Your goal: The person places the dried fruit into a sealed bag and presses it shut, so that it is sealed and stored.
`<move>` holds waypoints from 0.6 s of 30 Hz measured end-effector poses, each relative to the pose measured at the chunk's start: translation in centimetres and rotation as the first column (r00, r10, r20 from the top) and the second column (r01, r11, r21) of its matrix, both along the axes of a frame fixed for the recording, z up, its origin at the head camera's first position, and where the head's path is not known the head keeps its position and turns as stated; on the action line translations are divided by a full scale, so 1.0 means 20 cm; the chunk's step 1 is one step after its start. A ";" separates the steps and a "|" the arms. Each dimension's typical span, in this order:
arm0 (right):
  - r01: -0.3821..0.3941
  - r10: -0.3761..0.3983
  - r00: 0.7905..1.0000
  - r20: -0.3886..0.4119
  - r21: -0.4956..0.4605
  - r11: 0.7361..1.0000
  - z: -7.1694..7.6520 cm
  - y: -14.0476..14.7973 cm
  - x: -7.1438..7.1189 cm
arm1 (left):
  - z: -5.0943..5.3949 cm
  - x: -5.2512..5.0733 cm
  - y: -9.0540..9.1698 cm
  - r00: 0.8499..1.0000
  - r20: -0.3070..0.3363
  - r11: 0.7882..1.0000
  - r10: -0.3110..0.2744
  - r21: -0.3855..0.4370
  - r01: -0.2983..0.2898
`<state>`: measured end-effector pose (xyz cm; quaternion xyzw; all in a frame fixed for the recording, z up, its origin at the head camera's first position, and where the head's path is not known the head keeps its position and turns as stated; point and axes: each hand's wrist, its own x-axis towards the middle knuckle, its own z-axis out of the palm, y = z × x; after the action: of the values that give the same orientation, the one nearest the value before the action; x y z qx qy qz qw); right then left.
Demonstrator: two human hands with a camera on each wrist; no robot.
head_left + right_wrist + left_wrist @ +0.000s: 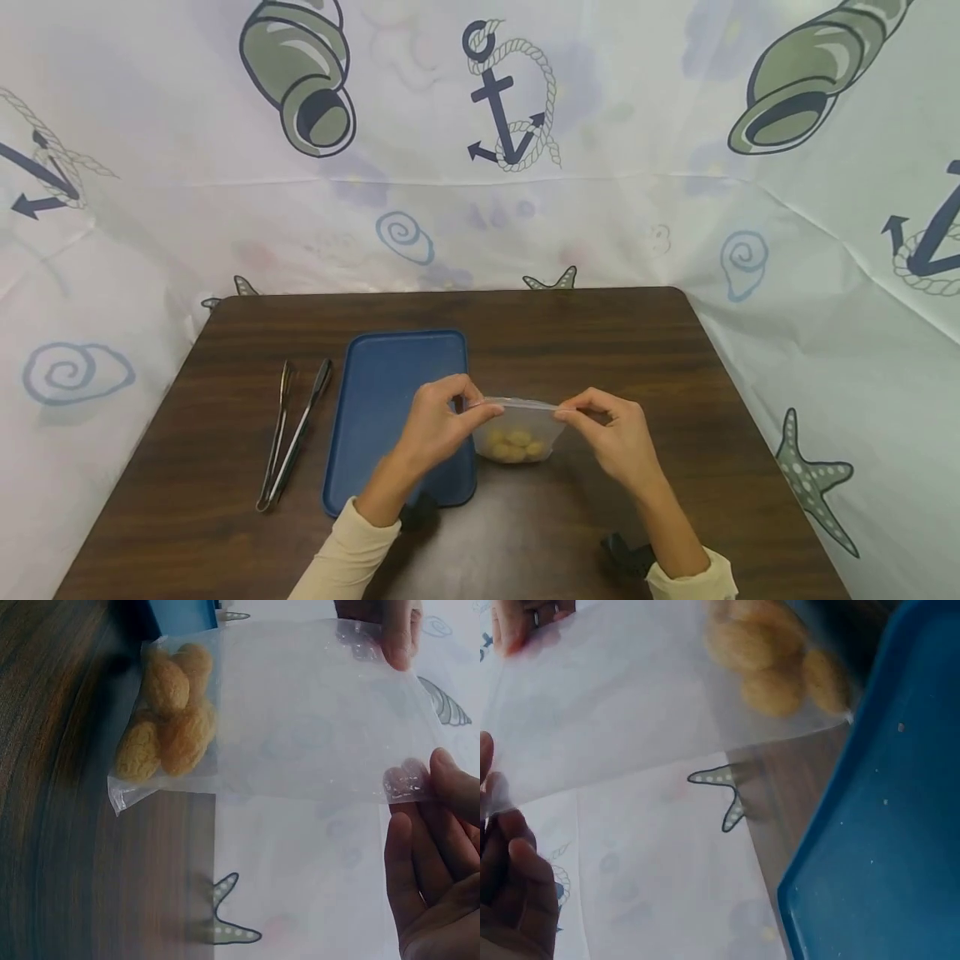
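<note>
Both hands hold up a clear plastic bag (517,425) by its top edge, one at each corner. My left hand (442,421) pinches the left corner between thumb and fingers. At the right corner my right hand (618,437) pinches the same edge. Several golden-brown, roundish wrinkled pieces (169,712) lie in the bottom of the bag. Their kind is not certain. The bag hangs over the table beside the tray's right edge. In the left wrist view the left hand (514,892) shows at the lower left.
A blue rectangular tray (397,358) lies on the dark wooden table (585,333), partly beneath the left forearm. Metal tongs (300,425) with dark handles lie left of it, spread apart. A white cloth (637,208) with sea drawings hangs behind and at the sides.
</note>
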<state>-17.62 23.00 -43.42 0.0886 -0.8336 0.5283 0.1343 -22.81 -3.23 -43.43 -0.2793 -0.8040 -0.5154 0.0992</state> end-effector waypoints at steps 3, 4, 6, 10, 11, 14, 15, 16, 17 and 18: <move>0.002 -0.002 1.000 0.006 -0.016 1.000 0.00 0.00 0.01 | -0.01 0.02 -0.02 0.998 0.059 1.000 -0.012 0.026 0.010; 0.004 -0.004 1.000 0.009 -0.015 1.000 0.00 0.00 0.02 | -0.01 0.02 -0.02 0.998 0.066 1.000 -0.014 0.019 0.013; 0.007 -0.006 1.000 0.015 -0.019 1.000 0.01 0.01 0.03 | -0.01 0.04 -0.03 0.997 0.068 1.000 -0.019 -0.006 0.020; -0.033 0.034 0.998 0.058 -0.016 0.999 0.02 0.02 0.09 | 0.01 0.08 -0.06 0.997 0.063 0.995 -0.045 -0.090 0.051; -0.052 0.054 0.996 0.075 -0.028 0.998 0.03 0.02 0.10 | 0.03 0.09 -0.07 0.996 0.073 0.992 -0.058 -0.103 0.066; -0.114 0.122 0.985 0.119 -0.074 0.991 0.05 0.04 0.12 | 0.06 0.11 -0.09 0.987 0.132 0.985 -0.087 -0.137 0.105; -0.128 0.140 0.982 0.130 -0.090 0.988 0.05 0.04 0.12 | 0.07 0.11 -0.09 0.983 0.159 0.983 -0.087 -0.148 0.111; -0.136 0.149 0.978 0.146 -0.096 0.986 0.04 0.05 0.10 | 0.07 0.10 -0.09 0.979 0.184 0.981 -0.084 -0.158 0.114; -0.135 0.150 0.975 0.167 -0.097 0.986 0.02 0.05 0.08 | 0.06 0.08 -0.08 0.976 0.206 0.979 -0.074 -0.172 0.110; -0.133 0.148 0.972 0.184 -0.090 0.987 0.00 0.06 0.05 | 0.04 0.05 -0.07 0.973 0.222 0.976 -0.056 -0.193 0.100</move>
<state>-16.68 24.11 -43.33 0.0913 -0.8133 0.5744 0.0198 -21.84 -4.54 -42.56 -0.2620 -0.8466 -0.4616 -0.0380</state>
